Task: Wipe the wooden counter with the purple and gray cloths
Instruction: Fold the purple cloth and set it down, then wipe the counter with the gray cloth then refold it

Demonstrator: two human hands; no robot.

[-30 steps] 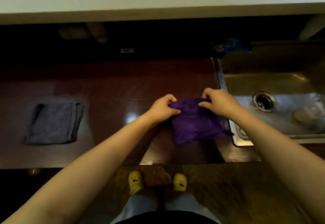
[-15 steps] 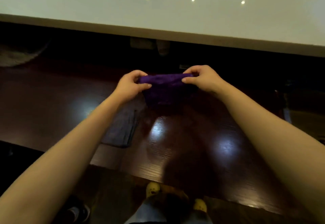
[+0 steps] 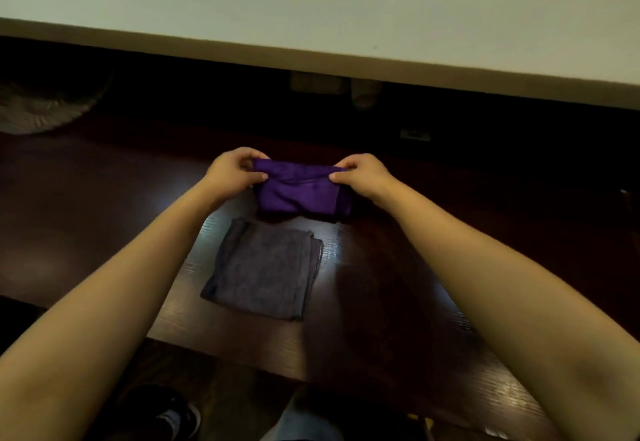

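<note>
Wooden counter [image 3: 86, 205]: dark, glossy. A white ledge [image 3: 311, 18] overhangs its far side. Gray cloth [image 3: 265, 269] lies folded flat near the front edge, untouched. Left hand [image 3: 230, 174] pinches the purple cloth [image 3: 299, 189] at its upper left corner; right hand [image 3: 363, 174] pinches the upper right. The cloth hangs between them, just beyond the gray one.

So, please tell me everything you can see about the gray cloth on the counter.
The gray cloth looks like soft towel fabric, dull dark gray. It is folded into a rough rectangle, with stacked layer edges showing along its right side. It lies flat on the dark wooden counter, near the front edge, slightly turned. Neither hand touches it. The purple cloth is held just beyond it; whether the two touch, I cannot tell.
</note>
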